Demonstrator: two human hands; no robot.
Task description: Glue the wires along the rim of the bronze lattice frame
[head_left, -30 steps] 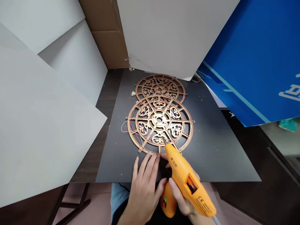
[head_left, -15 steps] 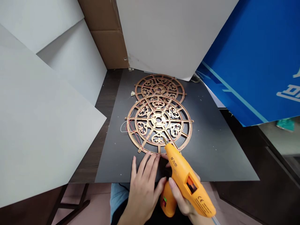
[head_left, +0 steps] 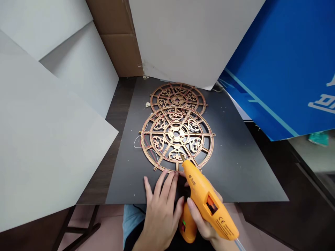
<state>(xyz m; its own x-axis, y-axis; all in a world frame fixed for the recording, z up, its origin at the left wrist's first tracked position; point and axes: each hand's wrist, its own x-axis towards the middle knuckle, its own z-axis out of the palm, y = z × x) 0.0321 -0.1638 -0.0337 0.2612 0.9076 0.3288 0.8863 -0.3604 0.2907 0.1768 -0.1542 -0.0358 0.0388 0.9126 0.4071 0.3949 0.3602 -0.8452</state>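
My right hand is wrapped round a yellow-orange hot glue gun. Its metal nozzle points forward, over or against the lower scrollwork of a round, gold-brown openwork wheel; I cannot tell whether it touches. My left hand lies palm down with fingers stretched, the fingertips at the wheel's near rim. Red and white wires run along the wheel, and a white wire loop sticks out at its left. A second, similar wheel lies behind, partly covered by the near one.
Both wheels lie on a dark grey board over a dark wood table. White panels stand at the left, another white panel at the back, and a blue panel leans at the right. A small pale lump sits beside the far wheel.
The glue gun has shifted slightly left, its nozzle still by the lower scrollwork. My left little finger has spread slightly outward. The wheels stay in place on the board.
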